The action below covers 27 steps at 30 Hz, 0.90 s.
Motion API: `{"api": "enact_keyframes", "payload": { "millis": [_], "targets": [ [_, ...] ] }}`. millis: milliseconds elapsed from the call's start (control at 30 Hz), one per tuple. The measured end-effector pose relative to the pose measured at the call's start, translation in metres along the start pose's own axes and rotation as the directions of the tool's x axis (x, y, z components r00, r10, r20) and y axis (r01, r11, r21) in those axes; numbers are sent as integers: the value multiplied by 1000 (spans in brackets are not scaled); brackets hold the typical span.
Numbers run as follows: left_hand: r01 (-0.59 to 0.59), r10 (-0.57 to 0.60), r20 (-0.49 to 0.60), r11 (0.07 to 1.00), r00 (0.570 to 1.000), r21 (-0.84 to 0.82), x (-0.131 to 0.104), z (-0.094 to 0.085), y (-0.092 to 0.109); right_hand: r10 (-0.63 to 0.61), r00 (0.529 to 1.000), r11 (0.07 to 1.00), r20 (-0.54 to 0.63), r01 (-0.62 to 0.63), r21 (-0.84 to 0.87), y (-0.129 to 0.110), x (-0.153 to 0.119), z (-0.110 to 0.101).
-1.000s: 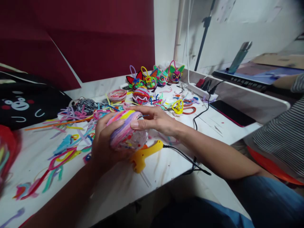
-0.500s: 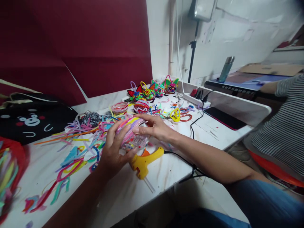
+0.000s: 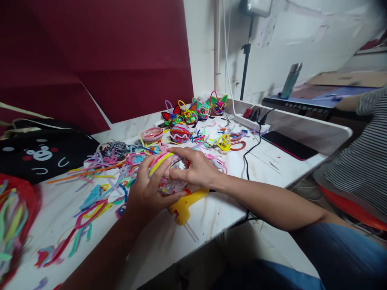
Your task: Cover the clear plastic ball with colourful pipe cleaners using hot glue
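Note:
Between my two hands is a round clear plastic ball (image 3: 171, 186), partly covered with pink, yellow and purple pipe cleaners. My left hand (image 3: 148, 187) wraps its near left side, fingers over the coloured strips and thumb along the bottom. My right hand (image 3: 195, 167) grips the top right, thumb and fingers closed on the rim of the bare clear part. Just below the ball lies a yellow hot glue gun (image 3: 187, 201) with a clear glue stick poking out; my hands and the ball hide part of it.
Loose pipe cleaners (image 3: 93, 201) litter the table's left. Behind are a striped ball (image 3: 180, 133), several cat-faced lanterns (image 3: 189, 116) and orange-handled scissors (image 3: 238, 145). A phone (image 3: 288, 145), power strip (image 3: 254, 123) and black cable (image 3: 246, 163) lie right. A person in a striped top (image 3: 359, 161) sits beyond.
The ball has turned in my hands: its pink and purple strips show less, with yellow now nearer the top. My right thumb has shifted to the clear part's edge.

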<state>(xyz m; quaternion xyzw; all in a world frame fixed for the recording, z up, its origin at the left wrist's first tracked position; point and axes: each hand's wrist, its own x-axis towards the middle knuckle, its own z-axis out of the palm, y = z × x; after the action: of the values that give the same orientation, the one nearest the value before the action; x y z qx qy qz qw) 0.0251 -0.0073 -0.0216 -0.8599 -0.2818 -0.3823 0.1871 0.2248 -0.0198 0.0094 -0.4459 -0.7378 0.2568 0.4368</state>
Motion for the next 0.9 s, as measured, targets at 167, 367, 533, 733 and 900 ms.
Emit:
{"api": "enact_keyframes", "payload": {
  "millis": [167,367,533,733,900],
  "targets": [
    [-34,34,-3,999,999,15,2,-3,2,-56,997,994,-46,52,-94,-1,-4,3],
    [-82,84,-63,996,994,31,5,-5,2,-61,996,988,-67,51,-144,-6,-8,4],
    [-121,123,-90,992,988,30,5,-6,0,-70,997,986,-40,62,-157,-10,-11,3],
    [-135,139,-94,990,986,43,4,-8,-2,-92,995,988,-46,85,-132,-10,-12,4],
    [-135,140,-96,990,986,49,3,-8,-4,-121,991,985,-49,113,-133,-7,-12,5]
  ]
}}
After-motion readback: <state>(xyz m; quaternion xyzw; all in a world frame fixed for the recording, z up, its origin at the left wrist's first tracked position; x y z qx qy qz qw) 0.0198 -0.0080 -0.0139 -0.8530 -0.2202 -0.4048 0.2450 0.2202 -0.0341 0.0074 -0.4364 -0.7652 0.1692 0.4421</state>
